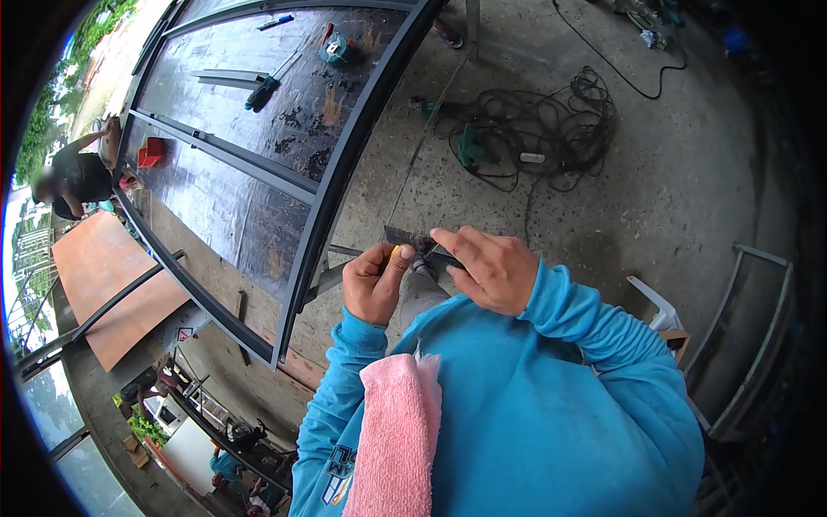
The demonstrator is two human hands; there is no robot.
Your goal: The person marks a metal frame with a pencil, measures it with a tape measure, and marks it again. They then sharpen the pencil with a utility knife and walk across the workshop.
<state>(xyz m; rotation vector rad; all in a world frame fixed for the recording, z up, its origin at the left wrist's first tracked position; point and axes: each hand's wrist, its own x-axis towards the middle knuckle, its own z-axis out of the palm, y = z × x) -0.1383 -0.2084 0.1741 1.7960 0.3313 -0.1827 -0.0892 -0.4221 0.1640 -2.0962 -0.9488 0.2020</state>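
Note:
My left hand [376, 282] is closed in a pinch, and a small yellow-orange thing [396, 251] shows at the thumb and fingertip. Its kind is too small to tell. Close by on the right, my right hand [493, 270] is partly curled, index finger reaching toward the left hand. Something dark lies by its thumb and fingers, but I cannot make out what it is. Both hands are in front of the blue shirt [551, 414], above the lower legs. A pink towel [398, 431] hangs down the shirt front.
A dark metal frame [340, 172] lies on a worn tabletop at left. On it are a screwdriver [263, 93], a tape measure [337, 49], a marker [276, 22] and a red box [150, 152]. Tangled black cable [573, 129] covers floor at right. Another person [82, 177] is at far left.

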